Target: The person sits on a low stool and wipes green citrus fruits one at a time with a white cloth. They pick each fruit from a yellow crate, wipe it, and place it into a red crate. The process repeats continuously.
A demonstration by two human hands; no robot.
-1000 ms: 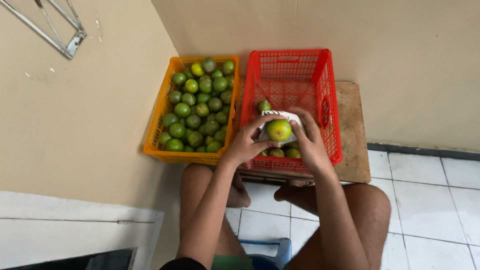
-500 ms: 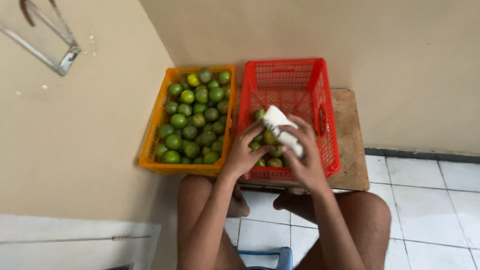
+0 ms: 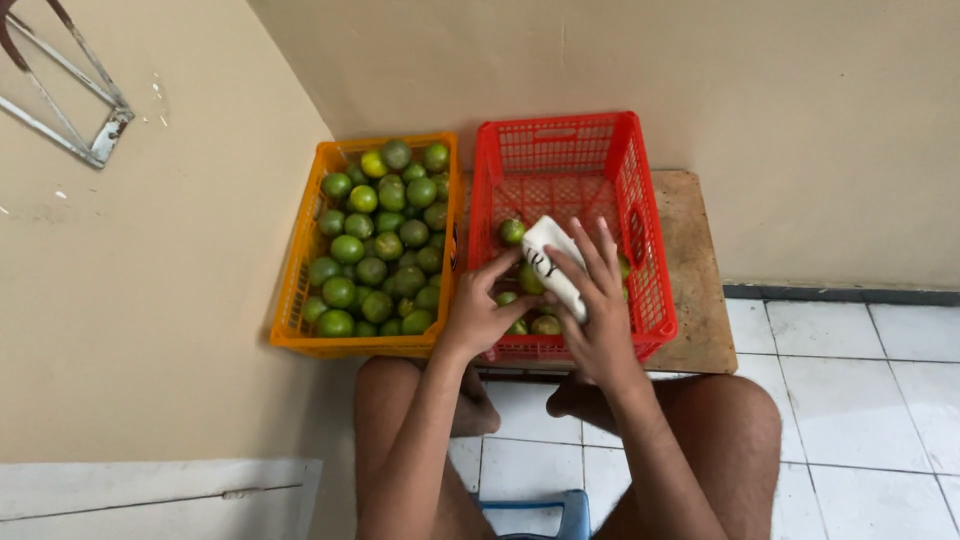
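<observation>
Your hands are now working over the near half of the red crate (image 3: pixel 640 190). A second ago a lime sat exposed on top of the white cloth between your palms; half a second ago the cloth had started to fold over it; now the cloth (image 3: pixel 553 262) covers it completely and no lime shows inside the wrap. Your right hand (image 3: pixel 598 305) lies over the cloth with the fingers spread and pressing down along it. Your left hand (image 3: pixel 482 312) comes in from the side, thumb and fingertips closing on the near end of the cloth. Whether a lime is in fact gripped inside the wrap cannot be told, as the cloth hides it. The change reads as a wiping stroke in progress: one fruit enclosed and being rubbed over. Loose limes (image 3: pixel 512 231) lie on the red crate floor around and under your hands, few in number, so most of that crate is bare. The orange crate (image 3: pixel 300 262) stands just beside it on the left, touching along one wall, and is heaped with green limes, a few yellower ones at the far end. Both crates sit on a low wooden worktop (image 3: pixel 695 270) against the wall, with white floor tiles to the right.
</observation>
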